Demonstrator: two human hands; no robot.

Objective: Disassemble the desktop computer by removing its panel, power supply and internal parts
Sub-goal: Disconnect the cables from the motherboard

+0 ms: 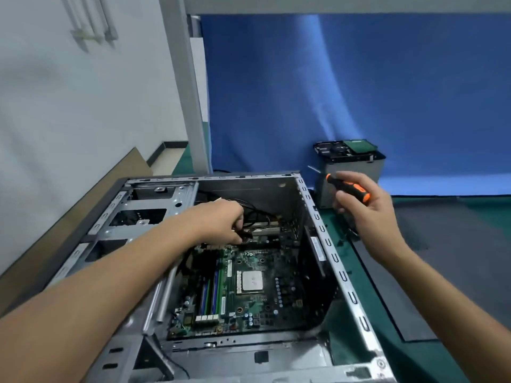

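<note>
The open desktop case (336,261) lies on its side with the panel off. Inside sits the green motherboard (249,294) with a bare CPU (251,281) and memory sticks (211,293). My left hand (221,221) reaches into the case's far end and pinches a dark cable connector (244,234) beside black cables (257,214). My right hand (365,208) hovers outside the case's right wall and grips an orange-and-black screwdriver (349,187). A grey power supply (351,172) stands on the table behind the case.
A hard drive (345,147) lies on top of the power supply. A dark side panel (442,272) lies flat on the green mat (486,211) at the right. The blue backdrop (359,92) hangs behind. Cardboard (83,205) leans on the white wall at left.
</note>
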